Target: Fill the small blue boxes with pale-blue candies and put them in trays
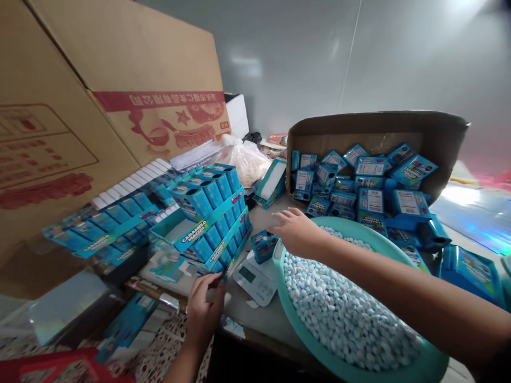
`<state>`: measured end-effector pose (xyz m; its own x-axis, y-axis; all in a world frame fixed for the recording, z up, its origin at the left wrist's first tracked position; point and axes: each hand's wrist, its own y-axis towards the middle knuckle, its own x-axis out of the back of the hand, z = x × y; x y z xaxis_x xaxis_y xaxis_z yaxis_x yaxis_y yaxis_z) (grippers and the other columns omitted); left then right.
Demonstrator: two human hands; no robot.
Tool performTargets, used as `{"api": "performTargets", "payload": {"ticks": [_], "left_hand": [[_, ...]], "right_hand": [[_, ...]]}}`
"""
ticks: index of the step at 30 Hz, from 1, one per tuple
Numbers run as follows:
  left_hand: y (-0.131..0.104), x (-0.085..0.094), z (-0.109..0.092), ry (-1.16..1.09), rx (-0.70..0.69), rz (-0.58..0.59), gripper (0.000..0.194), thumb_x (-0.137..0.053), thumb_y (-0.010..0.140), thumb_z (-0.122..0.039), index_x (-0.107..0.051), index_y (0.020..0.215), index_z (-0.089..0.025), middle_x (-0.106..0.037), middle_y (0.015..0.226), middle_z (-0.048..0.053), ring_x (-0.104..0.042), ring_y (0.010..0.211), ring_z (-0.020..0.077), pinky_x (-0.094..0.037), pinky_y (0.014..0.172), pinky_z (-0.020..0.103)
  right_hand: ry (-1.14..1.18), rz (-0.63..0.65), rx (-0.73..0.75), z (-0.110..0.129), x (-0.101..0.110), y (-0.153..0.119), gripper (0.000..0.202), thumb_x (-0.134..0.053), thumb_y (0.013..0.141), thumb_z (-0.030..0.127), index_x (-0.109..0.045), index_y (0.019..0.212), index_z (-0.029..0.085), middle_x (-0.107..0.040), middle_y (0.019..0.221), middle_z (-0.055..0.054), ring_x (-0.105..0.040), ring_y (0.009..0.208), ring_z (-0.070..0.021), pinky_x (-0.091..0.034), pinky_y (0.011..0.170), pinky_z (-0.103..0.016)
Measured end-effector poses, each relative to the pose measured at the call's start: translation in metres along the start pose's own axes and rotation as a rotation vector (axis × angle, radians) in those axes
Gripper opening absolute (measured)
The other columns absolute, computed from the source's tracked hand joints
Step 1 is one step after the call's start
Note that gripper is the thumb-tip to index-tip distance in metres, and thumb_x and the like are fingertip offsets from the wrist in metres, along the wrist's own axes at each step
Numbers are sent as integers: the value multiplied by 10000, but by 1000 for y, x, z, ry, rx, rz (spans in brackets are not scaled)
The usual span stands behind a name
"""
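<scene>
One small blue printed cardboard box (263, 247) sits on the white plastic scale (258, 283), far-right of my loosely spread left hand (203, 300) and just left of my closer right hand (297, 234), whose grip I cannot tell.

Stacked display trays (194, 232) of blue boxes (199, 201), a small white digital scale (259, 287), a teal basin (379, 242) of pale pellets (339, 298) and an open cardboard carton (359, 130) are borne by a worktable (259, 322).
</scene>
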<state>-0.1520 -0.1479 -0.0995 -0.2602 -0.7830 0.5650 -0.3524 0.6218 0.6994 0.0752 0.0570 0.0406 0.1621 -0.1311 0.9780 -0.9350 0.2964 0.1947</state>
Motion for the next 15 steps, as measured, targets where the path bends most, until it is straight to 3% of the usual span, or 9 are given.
{"api": "performTargets", "payload": {"ticks": [4,10,13,15], "left_hand": [[2,-1,-5,51,-15,-24,224,-570,934,-349,-695,973,-168,-685,892,66,-678,776,180,-577,721,302],[3,1,-3,76,-31,-28,204,-588,909,-358,-694,960,-191,-693,912,71,-689,831,207,-580,776,329],[4,3,-5,111,-132,-55,149,-601,903,-289,-667,992,-191,-687,904,69,-685,810,196,-574,767,315],[7,4,-20,107,-286,-49,126,-634,874,-203,-660,997,-198,-694,876,57,-687,799,183,-568,760,292]], "right_hand": [[47,29,76,3,-3,-6,564,-517,871,183,-551,1428,268,-494,1463,-193,-509,1290,-356,-319,1080,-566],[108,123,-53,-5,-9,-22,819,-556,834,301,-281,1575,87,-292,1588,-281,-359,1417,-430,-218,1129,-676],[61,150,-144,-14,6,-40,740,-536,854,287,-365,1529,35,-270,1598,-278,-289,1452,-436,-215,1149,-654],[85,267,-221,-19,15,-54,618,-532,865,276,-502,1438,47,-394,1528,-282,-394,1383,-445,-332,1090,-627]]}}
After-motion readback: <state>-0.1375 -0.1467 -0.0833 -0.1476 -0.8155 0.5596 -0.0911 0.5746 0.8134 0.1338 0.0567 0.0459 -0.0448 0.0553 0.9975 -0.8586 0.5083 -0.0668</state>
